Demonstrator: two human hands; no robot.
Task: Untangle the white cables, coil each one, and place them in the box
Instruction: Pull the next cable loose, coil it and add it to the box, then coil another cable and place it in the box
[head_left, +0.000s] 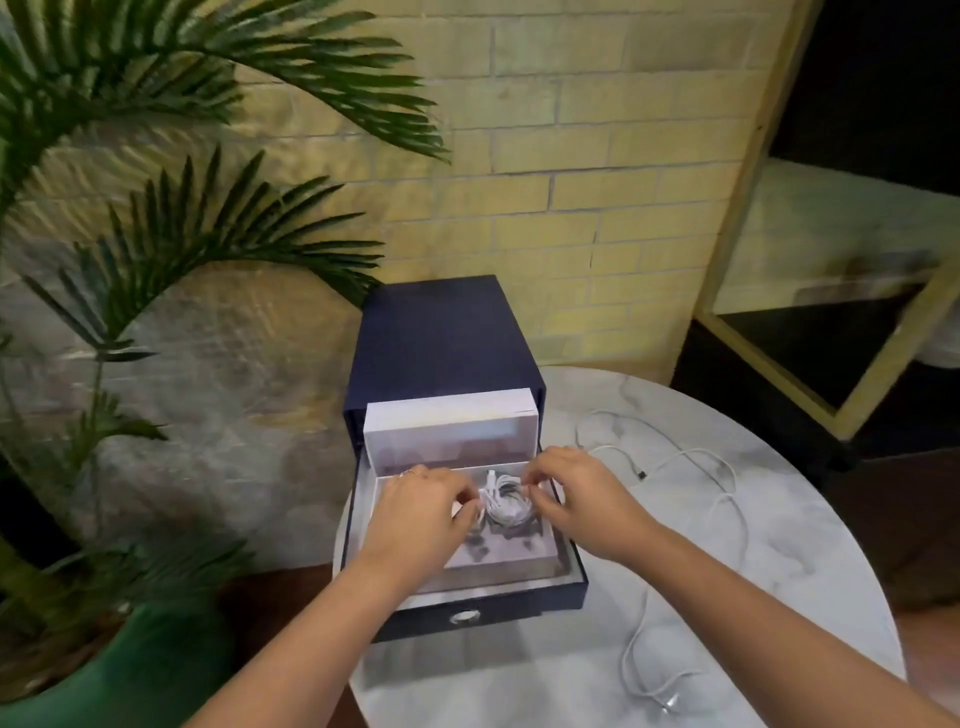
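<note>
Head view: one coil in the box, one cable still out

A coiled white cable (506, 504) is held low inside the pulled-out drawer of the navy blue rectangular box (441, 332). It is pinched by curled fingertips from both sides, the left hand (421, 512) at its left and the right hand (576, 493) at its right. The drawer walls stand close around it. A loose white cable (642, 473) lies sprawled on the round white marble table (779, 571), right of the box and nearer the right hand, where open room is left.

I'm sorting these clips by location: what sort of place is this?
Probably a cafe or lounge corner, though it could be a home. The signs are a small round marble-look table, a yellow painted brick wall and a large potted palm beside the table.
</note>
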